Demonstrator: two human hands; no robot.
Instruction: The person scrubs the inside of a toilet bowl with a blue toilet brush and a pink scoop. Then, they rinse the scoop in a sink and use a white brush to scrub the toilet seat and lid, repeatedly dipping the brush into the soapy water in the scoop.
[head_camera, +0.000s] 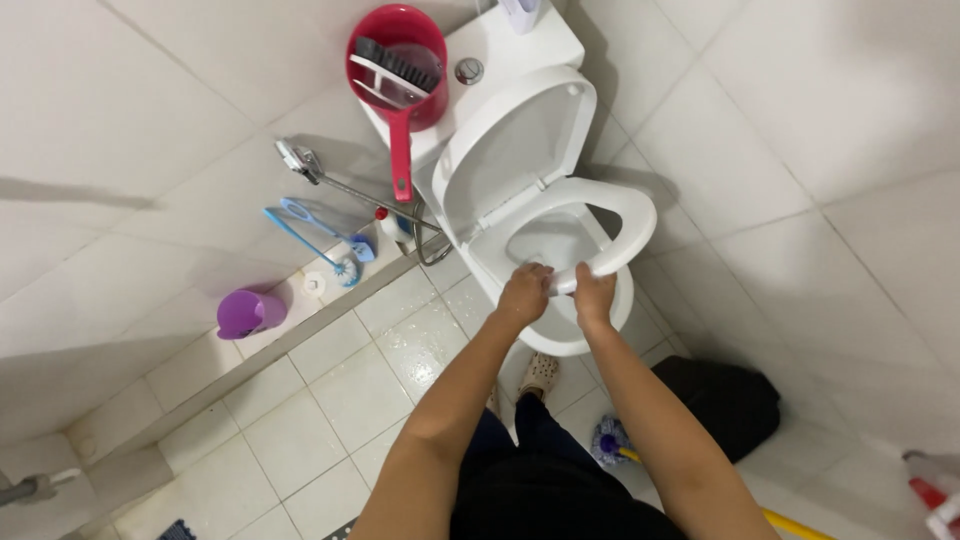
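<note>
A white toilet (570, 340) stands against the tiled wall, its lid (510, 140) up against the tank. The white seat ring (625, 225) is raised partway above the bowl. My right hand (594, 297) grips the seat ring's front edge. My left hand (524, 293) is closed at the same front edge, right beside the other hand; what it holds is hidden.
A red scoop with brushes (398, 65) lies on the tank. A hand sprayer (300, 160), blue brushes (320, 232) and a purple cup (248, 312) sit on the left ledge. A black bag (725, 400), a mop with a yellow handle (612, 442) and a red spray bottle (935, 495) are at the right.
</note>
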